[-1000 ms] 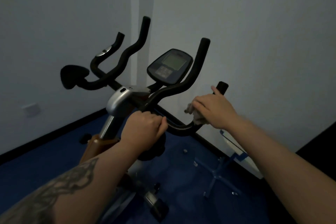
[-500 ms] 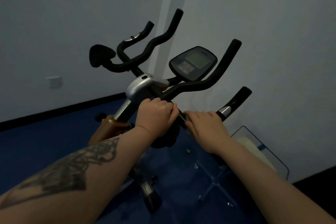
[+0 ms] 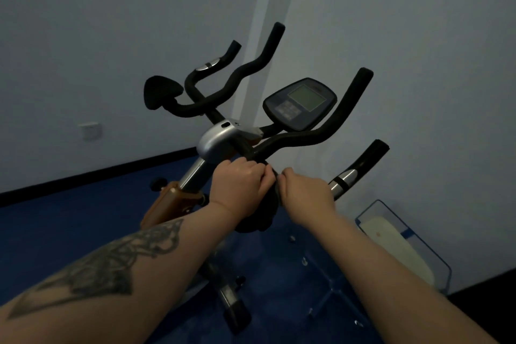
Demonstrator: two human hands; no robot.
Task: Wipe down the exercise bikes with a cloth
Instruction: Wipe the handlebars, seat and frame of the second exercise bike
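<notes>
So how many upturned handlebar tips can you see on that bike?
4. Far left short tip, taller one beside it, tall one right of the console, and the low right tip. The hands cover the bar's middle, so nothing else shows there.

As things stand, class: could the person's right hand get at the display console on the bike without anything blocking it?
Probably yes. The right hand grips the handlebar just below the console. Only that curved bar crosses between them, and open space lies above it, so the hand could likely lift over. Actual reach cannot be judged for certain.

left hand point(image 3: 241, 184) and right hand point(image 3: 305, 190) gripping black handlebar point(image 3: 296, 138), side by side
</notes>
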